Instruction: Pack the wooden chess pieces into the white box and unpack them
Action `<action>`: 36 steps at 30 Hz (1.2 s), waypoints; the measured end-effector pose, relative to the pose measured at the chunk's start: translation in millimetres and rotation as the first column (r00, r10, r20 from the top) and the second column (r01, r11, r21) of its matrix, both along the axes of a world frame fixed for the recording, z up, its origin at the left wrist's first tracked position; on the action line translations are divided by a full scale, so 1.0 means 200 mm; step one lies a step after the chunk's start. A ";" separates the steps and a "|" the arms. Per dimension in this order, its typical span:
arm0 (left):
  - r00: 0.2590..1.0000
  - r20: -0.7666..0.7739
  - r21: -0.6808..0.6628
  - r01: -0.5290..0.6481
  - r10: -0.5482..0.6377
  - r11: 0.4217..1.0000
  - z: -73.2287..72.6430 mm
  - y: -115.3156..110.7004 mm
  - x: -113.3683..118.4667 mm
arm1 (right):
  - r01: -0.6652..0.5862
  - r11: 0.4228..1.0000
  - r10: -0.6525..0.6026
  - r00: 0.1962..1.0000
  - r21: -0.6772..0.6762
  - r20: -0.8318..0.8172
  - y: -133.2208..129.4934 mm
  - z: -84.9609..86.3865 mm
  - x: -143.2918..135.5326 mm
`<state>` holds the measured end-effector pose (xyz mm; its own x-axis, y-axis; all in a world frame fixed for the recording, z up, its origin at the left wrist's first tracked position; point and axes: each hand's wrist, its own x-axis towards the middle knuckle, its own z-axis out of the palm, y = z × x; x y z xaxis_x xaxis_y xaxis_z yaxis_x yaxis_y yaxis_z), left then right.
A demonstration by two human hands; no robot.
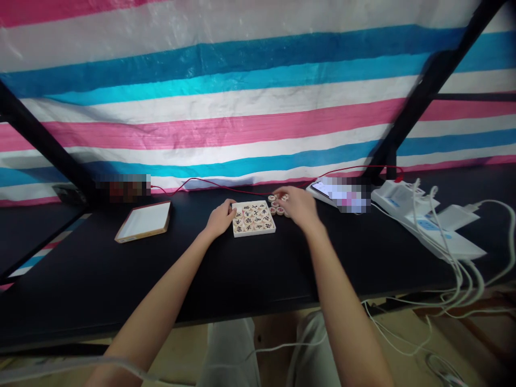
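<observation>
A shallow white box [255,233] lies on the black table, filled with rows of round Chinese chess pieces [258,219] marked with dark characters. My left hand [221,219] grips the box's left edge, thumb at its upper left corner. Just right of the box, several more Chinese chess pieces [275,204] with reddish marks sit in a loose cluster. Over that cluster bends my right hand [299,207], its fingers closed around a piece [285,197] that is partly hidden by them. The hand covers some of the other pieces.
A box lid [145,221] with a white inside lies at left. A phone [338,196] rests on a white object at right, near a white power strip [431,223] with cables. A red cord [226,186] runs along the back, before a striped sheet [258,129].
</observation>
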<state>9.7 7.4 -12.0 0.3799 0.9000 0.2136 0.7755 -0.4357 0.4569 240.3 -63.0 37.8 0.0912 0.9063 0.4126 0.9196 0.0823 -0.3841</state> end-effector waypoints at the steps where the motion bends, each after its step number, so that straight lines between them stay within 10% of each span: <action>1: 1.000 0.003 0.001 0.003 -0.003 1.000 0.00 0.00 0.00 | -0.025 0.999 0.024 0.999 -0.031 -0.045 -0.03 -0.01 0.09; 8: 1.000 0.018 0.014 0.017 -0.017 1.000 -0.01 0.01 0.00 | -0.168 0.972 0.157 0.984 -0.162 -0.080 -0.18 -0.23 0.33; 14: 0.999 0.027 0.005 0.037 -0.037 0.999 -0.02 0.02 0.00 | -0.249 0.947 0.230 0.967 -0.203 -0.111 -0.16 -0.20 0.27; 22: 0.999 0.013 -0.011 0.033 -0.033 0.999 -0.01 0.01 -0.01 | -0.372 0.925 0.372 0.928 -0.080 -0.019 0.08 -0.02 -0.15; 36: 1.000 0.018 -0.013 0.013 -0.013 1.000 -0.03 0.02 0.01 | -0.239 0.969 0.220 0.950 0.060 0.224 0.21 -0.19 -0.41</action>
<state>10.9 11.9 -17.1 0.3877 0.8978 0.2089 0.7612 -0.4397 0.4767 158.1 -21.0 -0.5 -0.2136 0.8529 0.4764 0.9318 0.3244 -0.1630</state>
